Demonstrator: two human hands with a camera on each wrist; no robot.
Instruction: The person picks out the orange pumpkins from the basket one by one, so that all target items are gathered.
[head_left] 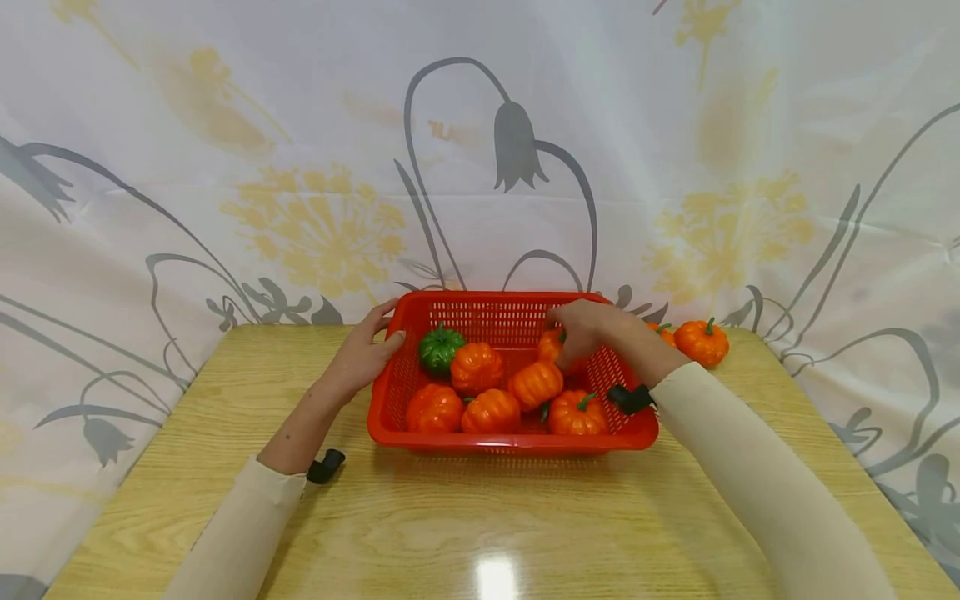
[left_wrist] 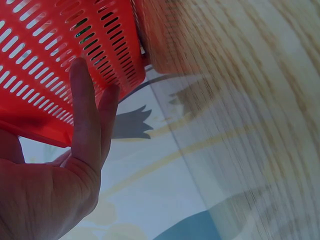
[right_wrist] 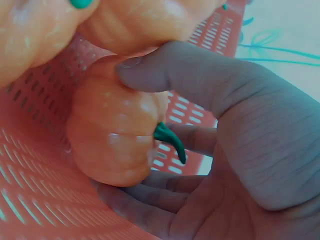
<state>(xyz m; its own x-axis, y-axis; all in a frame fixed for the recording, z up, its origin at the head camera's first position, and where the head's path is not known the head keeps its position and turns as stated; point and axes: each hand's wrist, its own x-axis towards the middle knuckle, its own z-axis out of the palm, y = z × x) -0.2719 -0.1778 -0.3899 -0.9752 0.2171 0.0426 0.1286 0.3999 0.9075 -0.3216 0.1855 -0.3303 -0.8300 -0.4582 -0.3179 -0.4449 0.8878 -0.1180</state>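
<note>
At the red basket (head_left: 517, 442) on the counter (head_left: 420, 517), the person's right grip (head_left: 588, 327) is clamped round an orange pumpkin (right_wrist: 112, 132), inside, towards the far right. The left grip (head_left: 363, 358) lays extended fingers against the outer left wall. I'd brace there lightly, spare the green stem (right_wrist: 171, 141), and move slowly past the neighbouring pumpkin (head_left: 536, 384).

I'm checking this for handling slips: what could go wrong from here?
The orange pumpkin in the right hand might slip, as its skin looks smooth and rounded.
The red basket might shift if bumped, since the left hand touches only its left side.
The outermost pumpkin outside the basket might roll off if knocked, being near the far right corner of the table.
</note>
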